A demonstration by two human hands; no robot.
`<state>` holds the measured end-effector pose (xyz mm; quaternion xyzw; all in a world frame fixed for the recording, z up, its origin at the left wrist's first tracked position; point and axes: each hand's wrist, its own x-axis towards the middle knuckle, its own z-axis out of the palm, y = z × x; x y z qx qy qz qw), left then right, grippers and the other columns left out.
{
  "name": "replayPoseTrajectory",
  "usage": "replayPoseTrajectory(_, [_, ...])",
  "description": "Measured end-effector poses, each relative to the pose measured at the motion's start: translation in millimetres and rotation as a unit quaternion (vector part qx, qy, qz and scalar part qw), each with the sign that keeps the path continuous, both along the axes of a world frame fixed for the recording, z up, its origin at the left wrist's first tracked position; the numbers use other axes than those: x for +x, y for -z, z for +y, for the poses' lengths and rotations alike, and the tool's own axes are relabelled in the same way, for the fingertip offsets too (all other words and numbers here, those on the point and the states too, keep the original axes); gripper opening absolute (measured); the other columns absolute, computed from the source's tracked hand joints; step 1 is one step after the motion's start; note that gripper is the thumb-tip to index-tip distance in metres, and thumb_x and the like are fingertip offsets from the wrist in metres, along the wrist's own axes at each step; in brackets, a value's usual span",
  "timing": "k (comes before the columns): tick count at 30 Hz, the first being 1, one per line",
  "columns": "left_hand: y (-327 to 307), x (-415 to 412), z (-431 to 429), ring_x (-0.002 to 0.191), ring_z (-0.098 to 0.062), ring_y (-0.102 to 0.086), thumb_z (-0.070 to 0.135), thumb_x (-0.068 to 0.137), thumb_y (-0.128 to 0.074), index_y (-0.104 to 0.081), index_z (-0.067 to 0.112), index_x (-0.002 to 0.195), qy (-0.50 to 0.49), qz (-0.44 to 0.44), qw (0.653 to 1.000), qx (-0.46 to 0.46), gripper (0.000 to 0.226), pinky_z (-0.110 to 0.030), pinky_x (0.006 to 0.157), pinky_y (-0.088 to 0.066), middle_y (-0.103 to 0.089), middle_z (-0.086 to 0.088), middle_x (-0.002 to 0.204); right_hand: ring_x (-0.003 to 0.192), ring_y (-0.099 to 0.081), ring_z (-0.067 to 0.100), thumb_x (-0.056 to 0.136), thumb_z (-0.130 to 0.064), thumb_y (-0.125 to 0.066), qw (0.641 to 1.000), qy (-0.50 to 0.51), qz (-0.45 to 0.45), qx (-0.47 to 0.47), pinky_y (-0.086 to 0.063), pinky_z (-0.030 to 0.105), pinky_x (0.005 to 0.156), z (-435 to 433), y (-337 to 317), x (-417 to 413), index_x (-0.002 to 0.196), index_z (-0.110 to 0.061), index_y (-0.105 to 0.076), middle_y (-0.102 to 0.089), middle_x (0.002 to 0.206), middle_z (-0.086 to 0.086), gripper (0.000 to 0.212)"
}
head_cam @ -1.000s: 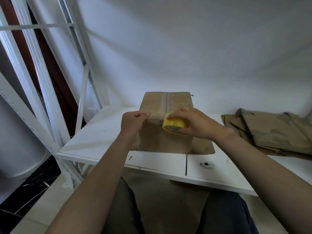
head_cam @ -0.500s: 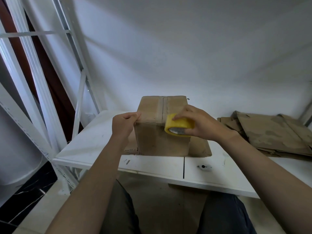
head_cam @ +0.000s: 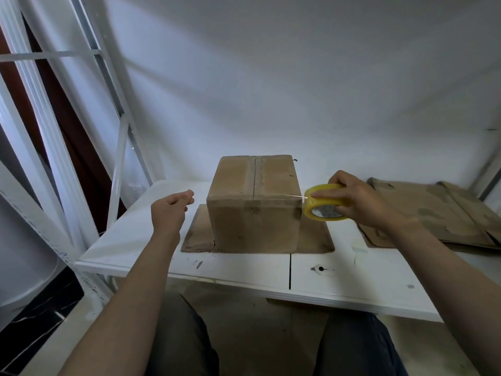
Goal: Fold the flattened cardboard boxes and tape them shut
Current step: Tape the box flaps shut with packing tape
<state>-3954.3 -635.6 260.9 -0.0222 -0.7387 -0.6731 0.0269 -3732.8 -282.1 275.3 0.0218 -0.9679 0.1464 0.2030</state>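
Flattened cardboard stack point(head_cam: 433, 213): cropped by the right edge. Cardboard box point(head_cam: 254, 213) hides the middle of the cardboard sheet point(head_cam: 198, 234) beneath it.

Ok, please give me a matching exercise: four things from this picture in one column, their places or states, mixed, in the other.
1. cardboard box
2. tape roll
3. left hand
4. flattened boxes

A. piled at the table's right end
B. held by the right hand
C. upright, top seam taped
D. beside the box, holding nothing

Pairs: 1-C, 2-B, 3-D, 4-A
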Motion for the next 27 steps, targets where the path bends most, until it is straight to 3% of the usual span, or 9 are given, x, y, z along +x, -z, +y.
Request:
replayPoseTrajectory(5, [7.6,-4.3,7.9,0.083,-0.01,-0.062,0.03,0.091,-0.072,-0.075,0.017,0.1,-0.008,0.005,1.0,0.0,0.017,-0.031,0.078,-0.053,-0.073,0.004,0.091,0.093,-0.043,0.015,0.08,-0.009,-0.082,0.998,-0.003,0.04,0.039,-0.047,0.036,0.071,14.7,11.5,-1.3,0.121,-0.047,-0.066,-0.043,0.104,-0.006,0.058])
replayPoseTrajectory(11, [16.3,-18.4,11.3,0.083,-0.011,-0.062,0.033,0.091,-0.071,-0.076,0.017,0.104,-0.013,0.003,1.0,-0.001,0.021,-0.027,0.067,-0.05,-0.072,0.008,0.09,0.095,-0.047,0.021,0.08,-0.013,-0.084,0.997,0.002,0.044,0.061,-0.052,0.041,0.07,17.7,21.6,-14.5,0.12,-0.041,-0.07,-0.048,0.109,-0.001,0.051])
replayPoseTrajectory(19, [34.6,-39.3,16.8,0.086,-0.015,-0.063,0.034,0.092,-0.071,-0.076,0.019,0.103,-0.03,-0.017,0.999,-0.013,0.019,-0.028,0.069,-0.052,-0.073,0.007,0.093,0.09,-0.048,0.024,0.077,-0.005,-0.084,0.995,-0.021,0.054,0.079,-0.047,0.037,0.065,24.6,35.3,-44.4,0.12,-0.037,-0.072,-0.048,0.105,0.001,0.055])
replayPoseTrajectory(27, [53.9,-51.8,30.7,0.086,-0.016,-0.064,0.036,0.092,-0.07,-0.074,0.025,0.098,-0.031,-0.038,0.999,-0.018,0.013,-0.031,0.071,-0.054,-0.073,0.009,0.092,0.086,-0.046,0.024,0.08,-0.001,-0.078,0.996,-0.008,0.058,0.06,-0.049,0.044,0.065,30.7,59.2,-57.1,0.117,-0.041,-0.072,-0.052,0.103,0.004,0.055])
